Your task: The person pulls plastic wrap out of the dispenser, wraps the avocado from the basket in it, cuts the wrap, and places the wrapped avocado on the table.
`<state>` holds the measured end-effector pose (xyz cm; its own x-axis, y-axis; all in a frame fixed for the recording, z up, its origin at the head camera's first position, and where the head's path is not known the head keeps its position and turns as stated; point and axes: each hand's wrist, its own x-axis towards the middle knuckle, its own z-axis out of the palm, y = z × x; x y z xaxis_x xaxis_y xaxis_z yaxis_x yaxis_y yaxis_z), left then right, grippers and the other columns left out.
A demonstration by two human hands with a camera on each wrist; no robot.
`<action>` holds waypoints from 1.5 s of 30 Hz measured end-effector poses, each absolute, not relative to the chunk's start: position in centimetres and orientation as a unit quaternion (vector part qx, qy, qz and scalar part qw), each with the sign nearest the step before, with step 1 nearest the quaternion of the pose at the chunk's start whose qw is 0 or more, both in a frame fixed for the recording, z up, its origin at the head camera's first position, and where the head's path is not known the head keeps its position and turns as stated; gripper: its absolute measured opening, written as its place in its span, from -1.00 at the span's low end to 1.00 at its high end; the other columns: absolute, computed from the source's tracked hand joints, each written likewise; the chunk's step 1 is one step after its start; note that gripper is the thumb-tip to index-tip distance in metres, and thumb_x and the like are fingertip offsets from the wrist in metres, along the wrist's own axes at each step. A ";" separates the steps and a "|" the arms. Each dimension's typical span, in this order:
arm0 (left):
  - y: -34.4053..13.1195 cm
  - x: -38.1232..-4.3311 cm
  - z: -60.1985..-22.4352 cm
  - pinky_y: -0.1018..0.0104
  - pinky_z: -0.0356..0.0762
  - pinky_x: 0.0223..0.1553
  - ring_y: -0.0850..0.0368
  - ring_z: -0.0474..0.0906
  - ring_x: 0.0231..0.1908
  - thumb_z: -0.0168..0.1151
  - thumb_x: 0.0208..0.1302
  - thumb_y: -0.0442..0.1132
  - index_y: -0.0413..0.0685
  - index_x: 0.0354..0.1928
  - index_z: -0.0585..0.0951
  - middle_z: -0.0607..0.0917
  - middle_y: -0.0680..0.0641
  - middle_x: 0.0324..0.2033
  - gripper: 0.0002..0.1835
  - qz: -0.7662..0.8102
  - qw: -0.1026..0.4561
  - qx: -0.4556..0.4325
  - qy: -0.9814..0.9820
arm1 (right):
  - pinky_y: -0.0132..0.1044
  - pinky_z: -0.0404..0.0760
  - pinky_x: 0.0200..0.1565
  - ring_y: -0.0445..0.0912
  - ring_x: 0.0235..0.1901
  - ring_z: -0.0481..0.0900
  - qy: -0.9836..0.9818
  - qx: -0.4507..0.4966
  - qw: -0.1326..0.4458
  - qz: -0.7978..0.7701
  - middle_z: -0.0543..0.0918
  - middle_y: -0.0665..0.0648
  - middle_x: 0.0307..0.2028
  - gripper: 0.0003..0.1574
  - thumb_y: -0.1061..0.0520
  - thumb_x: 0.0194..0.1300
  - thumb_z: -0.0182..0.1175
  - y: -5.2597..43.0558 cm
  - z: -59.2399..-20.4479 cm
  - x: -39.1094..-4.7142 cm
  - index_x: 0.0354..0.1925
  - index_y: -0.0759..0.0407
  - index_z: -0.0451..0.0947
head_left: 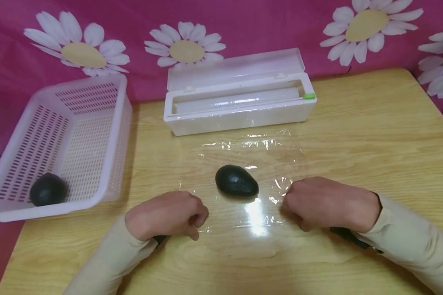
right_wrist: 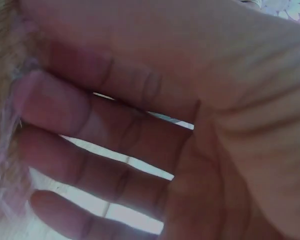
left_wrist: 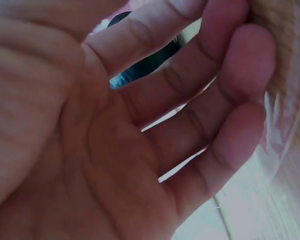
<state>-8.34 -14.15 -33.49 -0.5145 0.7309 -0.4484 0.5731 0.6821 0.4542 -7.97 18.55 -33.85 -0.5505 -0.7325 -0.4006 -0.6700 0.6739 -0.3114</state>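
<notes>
A dark, smooth avocado [head_left: 236, 181] lies on its side on a sheet of clear plastic wrap [head_left: 256, 217] spread over the table. At the sheet's left edge is my left hand [head_left: 170, 215], palm down, fingers loosely bent, thumb apart from the index finger. My right hand [head_left: 325, 203] touches the right edge, where the film wrinkles. Both wrist views show gently bent fingers with crumpled film [left_wrist: 275, 135] beside the left fingertips and more film [right_wrist: 7, 145] by the right ones. The right thumb overlaps the index finger there.
Behind the avocado stands an open white wrap dispenser box [head_left: 240, 116] with a film roll [head_left: 240, 100] and a green slider [head_left: 309, 96]. To the left, a white perforated basket [head_left: 112, 164] holds another dark avocado [head_left: 49, 189]. A pink flowered cloth [head_left: 243, 28] backs the wooden table [head_left: 373, 135].
</notes>
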 end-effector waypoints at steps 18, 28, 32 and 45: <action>-14.9 -8.3 -32.5 0.54 0.29 -0.44 0.39 0.29 -0.50 0.20 -0.03 -0.52 0.11 -0.61 0.43 0.37 0.21 -0.60 -0.69 0.137 0.275 0.430 0.849 | -0.33 0.47 -0.44 -0.26 -0.49 0.45 0.865 -0.444 0.227 -0.054 0.56 -0.18 -0.51 -0.63 0.30 0.31 0.31 19.4 -33.4 -8.1 -0.45 -0.15 0.47; -15.4 -7.7 -32.4 0.53 0.30 -0.41 0.37 0.32 -0.46 0.15 -0.07 -0.54 0.09 -0.52 0.41 0.36 0.19 -0.57 -0.69 0.139 0.257 0.427 0.856 | -0.35 0.43 -0.42 -0.25 -0.48 0.39 0.871 -0.426 0.239 -0.057 0.48 -0.17 -0.52 -0.63 0.24 0.36 0.32 19.5 -33.1 -8.0 -0.47 -0.14 0.43; -15.5 -7.4 -32.3 0.53 0.31 -0.40 0.36 0.33 -0.43 0.14 -0.08 -0.55 0.10 -0.48 0.42 0.39 0.17 -0.54 -0.68 0.141 0.252 0.423 0.859 | -0.37 0.34 -0.43 -0.22 -0.49 0.33 0.874 -0.403 0.266 -0.057 0.44 -0.14 -0.52 -0.63 0.27 0.34 0.33 19.6 -32.8 -8.0 -0.48 -0.11 0.45; -16.0 -6.7 -31.2 0.52 0.48 -0.34 0.36 0.45 -0.41 0.21 0.20 -0.50 0.13 -0.27 0.63 0.56 0.14 -0.39 -0.71 0.113 0.176 0.427 0.880 | -0.30 0.50 -0.43 -0.20 -0.48 0.45 0.883 -0.396 0.248 -0.048 0.58 -0.09 -0.39 -0.73 0.36 0.32 0.31 20.1 -31.8 -7.9 -0.28 -0.03 0.55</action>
<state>-6.65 -16.01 -31.19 -0.5729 0.7917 -0.2122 0.7121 0.6089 0.3495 -7.92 20.06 -31.83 -0.5639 -0.7224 -0.4002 -0.6750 0.6824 -0.2805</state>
